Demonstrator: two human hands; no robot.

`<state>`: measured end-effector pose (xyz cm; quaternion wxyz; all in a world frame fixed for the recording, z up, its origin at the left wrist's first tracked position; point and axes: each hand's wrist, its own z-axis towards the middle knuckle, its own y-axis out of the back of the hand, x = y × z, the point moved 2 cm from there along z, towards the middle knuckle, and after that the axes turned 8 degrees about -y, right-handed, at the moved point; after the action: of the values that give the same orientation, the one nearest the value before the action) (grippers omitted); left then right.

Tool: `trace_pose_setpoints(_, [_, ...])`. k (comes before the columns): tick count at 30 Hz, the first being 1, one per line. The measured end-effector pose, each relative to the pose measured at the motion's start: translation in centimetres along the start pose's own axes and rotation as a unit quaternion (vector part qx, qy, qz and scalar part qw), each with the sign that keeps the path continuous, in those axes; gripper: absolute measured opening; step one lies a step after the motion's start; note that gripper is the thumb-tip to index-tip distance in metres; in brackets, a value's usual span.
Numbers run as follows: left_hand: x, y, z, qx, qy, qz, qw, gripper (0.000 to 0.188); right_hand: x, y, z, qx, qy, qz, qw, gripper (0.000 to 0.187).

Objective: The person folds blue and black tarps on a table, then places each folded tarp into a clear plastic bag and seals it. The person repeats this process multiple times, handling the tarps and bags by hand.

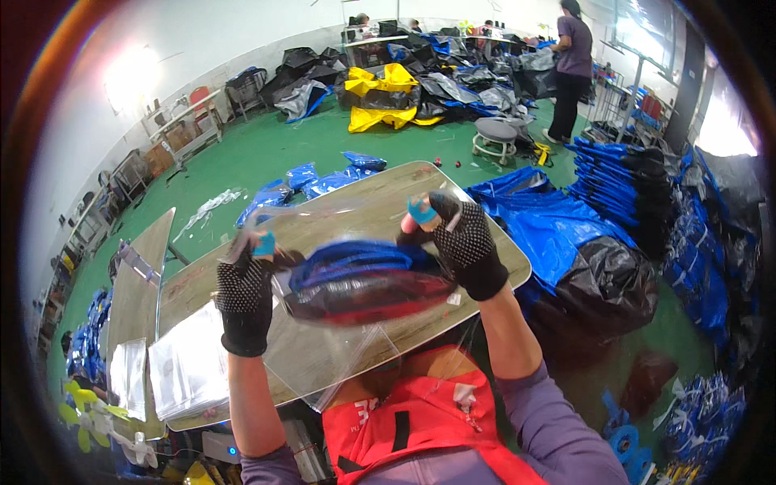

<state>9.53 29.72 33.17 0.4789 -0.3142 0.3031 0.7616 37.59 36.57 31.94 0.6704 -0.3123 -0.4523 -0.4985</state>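
One folded blue-and-black tarpaulin bundle (360, 279) hangs over the table (198, 287), seemingly already inside one clear plastic bag (323, 208), whose mouth looks not yet closed, though blurred. Left hand (245, 293) and right hand (465, 246), both gloved, curl tightly around its sides. At least four blue packages (327, 184) lie beyond; two piles of clear sleeves (190, 372) lie leftward.

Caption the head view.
Gloved left hand and right hand hold clear plastic around a blue-black bundle above a table.
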Motion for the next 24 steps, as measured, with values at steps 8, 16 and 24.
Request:
trace_pose_setpoints(8, [18.3, -1.4, -10.6, 0.146, 0.391, -0.102, 0.903, 0.018, -19.5, -2.7, -1.1, 0.207, -0.004, -0.482, 0.851, 0.024])
trace_pose_setpoints(16, [17.1, -4.7, -17.2, 0.030, 0.263, -0.187, 0.946, 0.062, -20.9, -1.6, -6.4, 0.171, -0.472, 0.222, 0.836, 0.038])
trace_pose_setpoints(24, [16.9, -4.9, -15.7, 0.023, 0.340, -0.042, 0.939, 0.049, -21.4, -4.0, -6.4, -0.055, -0.209, -0.066, 0.974, 0.021])
